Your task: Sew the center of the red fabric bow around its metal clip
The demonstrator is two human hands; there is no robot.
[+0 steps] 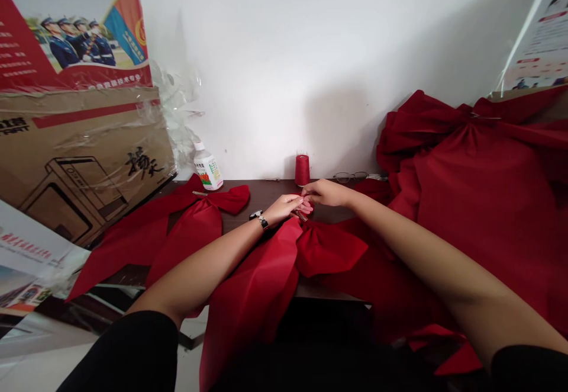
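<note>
- Okay: left hand (284, 207) has its fingers pressed together, right hand (326, 192) has its fingertips meeting them; what they pinch is hidden.
- Small metal piece (302, 216) sits just below the fingertips.
- Red fabric bow (328, 248) lies directly under the fingers; red thread cone (302, 170) stands just beyond them.

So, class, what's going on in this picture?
A person's left hand, wearing a wristwatch, and right hand meet over a small metal piece at the knot of a large red fabric bow on a dark table. Another red bow lies to the left, and a spool of red thread stands behind.
</note>
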